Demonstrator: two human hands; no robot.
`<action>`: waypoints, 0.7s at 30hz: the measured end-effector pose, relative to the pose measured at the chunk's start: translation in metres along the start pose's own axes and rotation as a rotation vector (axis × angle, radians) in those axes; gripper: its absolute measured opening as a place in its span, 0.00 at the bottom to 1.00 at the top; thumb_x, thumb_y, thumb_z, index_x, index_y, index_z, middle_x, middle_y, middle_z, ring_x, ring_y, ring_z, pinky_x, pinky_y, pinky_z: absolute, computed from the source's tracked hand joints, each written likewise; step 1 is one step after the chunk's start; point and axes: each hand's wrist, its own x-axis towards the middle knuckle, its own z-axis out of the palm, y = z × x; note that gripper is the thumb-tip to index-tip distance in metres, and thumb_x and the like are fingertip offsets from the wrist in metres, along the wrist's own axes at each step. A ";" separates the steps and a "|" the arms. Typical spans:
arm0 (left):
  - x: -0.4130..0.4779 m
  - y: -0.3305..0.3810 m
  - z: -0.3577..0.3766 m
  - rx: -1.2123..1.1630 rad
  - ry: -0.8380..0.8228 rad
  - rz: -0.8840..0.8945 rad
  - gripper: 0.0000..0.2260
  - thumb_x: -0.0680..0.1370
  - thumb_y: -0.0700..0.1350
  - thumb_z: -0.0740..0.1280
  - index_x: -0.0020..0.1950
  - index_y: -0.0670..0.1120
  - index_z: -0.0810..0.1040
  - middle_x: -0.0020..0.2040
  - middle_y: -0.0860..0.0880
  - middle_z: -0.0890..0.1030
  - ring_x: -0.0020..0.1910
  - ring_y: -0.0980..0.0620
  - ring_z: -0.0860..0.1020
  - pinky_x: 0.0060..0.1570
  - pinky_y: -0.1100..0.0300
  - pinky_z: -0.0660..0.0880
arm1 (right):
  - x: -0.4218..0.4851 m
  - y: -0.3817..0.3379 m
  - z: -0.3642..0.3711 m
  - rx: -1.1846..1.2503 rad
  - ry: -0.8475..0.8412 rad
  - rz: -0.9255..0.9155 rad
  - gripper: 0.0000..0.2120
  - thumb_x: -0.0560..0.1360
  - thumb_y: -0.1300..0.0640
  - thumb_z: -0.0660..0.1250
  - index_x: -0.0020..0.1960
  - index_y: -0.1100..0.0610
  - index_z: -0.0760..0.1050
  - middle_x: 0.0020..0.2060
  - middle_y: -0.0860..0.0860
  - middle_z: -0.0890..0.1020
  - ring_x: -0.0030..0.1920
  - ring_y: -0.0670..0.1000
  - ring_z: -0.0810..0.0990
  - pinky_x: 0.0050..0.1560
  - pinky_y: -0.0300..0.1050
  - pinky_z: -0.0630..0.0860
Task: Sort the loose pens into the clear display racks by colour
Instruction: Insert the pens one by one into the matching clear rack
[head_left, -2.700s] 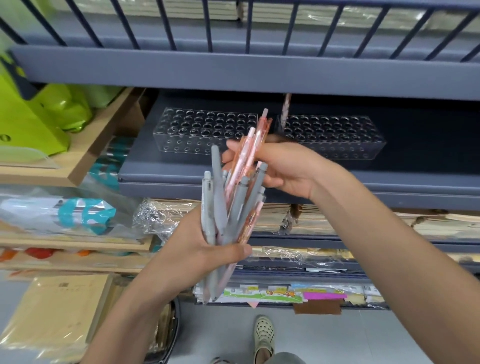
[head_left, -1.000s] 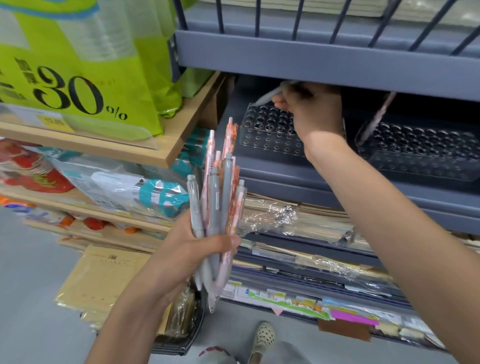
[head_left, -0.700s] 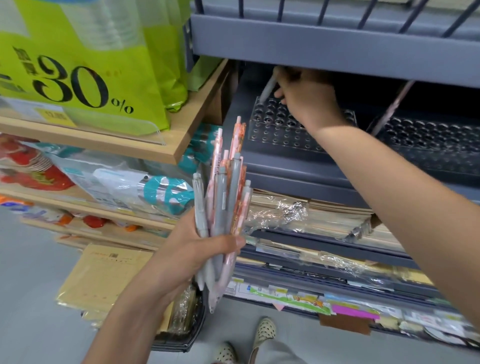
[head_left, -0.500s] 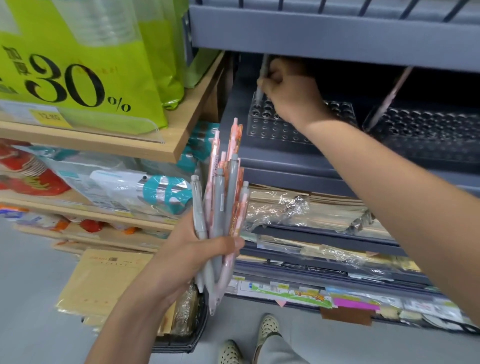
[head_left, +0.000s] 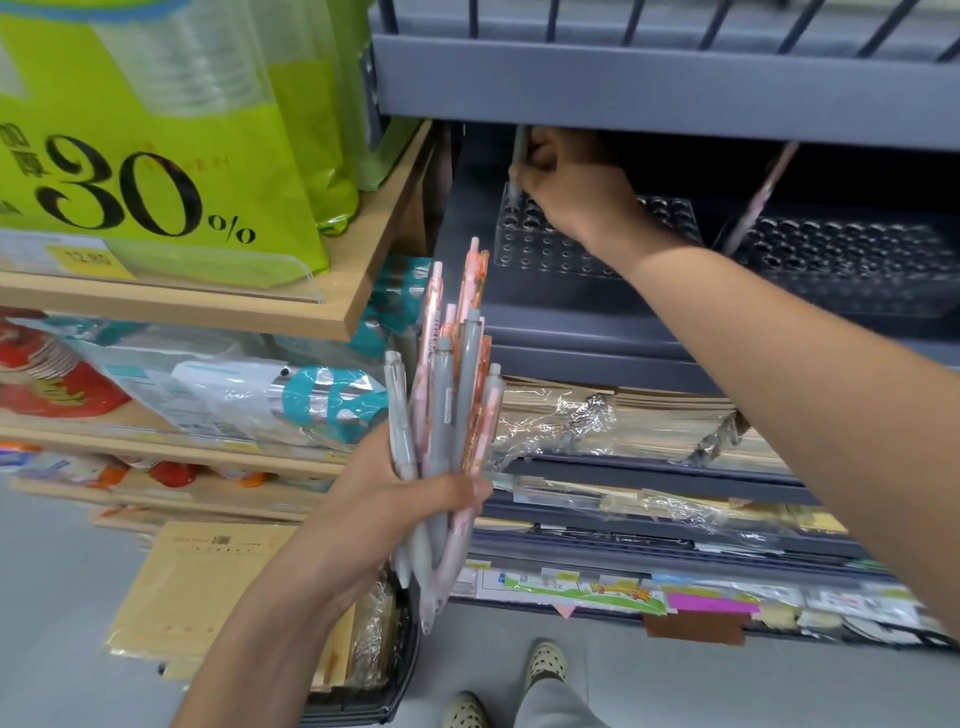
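Note:
My left hand (head_left: 395, 512) grips a bundle of pens (head_left: 452, 410), several grey and several pink or orange, held upright in front of the shelves. My right hand (head_left: 566, 179) reaches under the upper grey shelf and pinches a single grey pen (head_left: 518, 156), held upright with its tip at the far left corner of the left clear rack (head_left: 545, 249). A second clear rack (head_left: 841, 270) sits to the right on the same shelf, with one pink pen (head_left: 758, 195) leaning in it.
The upper grey shelf edge (head_left: 665, 98) hangs low over the racks. A wooden shelf (head_left: 218, 306) with green bags (head_left: 156, 130) juts out at left. Wrapped stationery (head_left: 623, 421) fills the shelves below. My shoes (head_left: 545, 665) show on the grey floor.
My right hand carried a grey pen from the bundle to the left rack and tilted it upright over the far left corner. The left hand kept the bundle still.

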 end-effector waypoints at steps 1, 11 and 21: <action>0.000 0.000 0.000 -0.001 0.002 -0.003 0.09 0.65 0.39 0.76 0.39 0.53 0.83 0.32 0.51 0.80 0.33 0.54 0.80 0.33 0.63 0.77 | 0.001 0.001 0.000 -0.002 -0.015 0.018 0.10 0.78 0.54 0.66 0.57 0.57 0.77 0.42 0.47 0.78 0.39 0.45 0.75 0.35 0.35 0.67; 0.011 0.001 0.011 -0.013 -0.043 -0.019 0.09 0.66 0.40 0.76 0.39 0.54 0.83 0.32 0.49 0.80 0.32 0.52 0.80 0.33 0.62 0.77 | -0.084 -0.018 -0.041 0.517 -0.066 0.170 0.09 0.77 0.50 0.67 0.42 0.54 0.80 0.33 0.50 0.85 0.28 0.49 0.78 0.27 0.41 0.73; 0.028 -0.004 0.050 0.004 -0.154 -0.032 0.09 0.62 0.47 0.78 0.40 0.55 0.85 0.33 0.52 0.80 0.34 0.55 0.80 0.35 0.64 0.76 | -0.126 0.002 -0.071 0.872 -0.293 0.407 0.10 0.79 0.55 0.66 0.51 0.62 0.80 0.39 0.54 0.85 0.30 0.48 0.74 0.27 0.38 0.70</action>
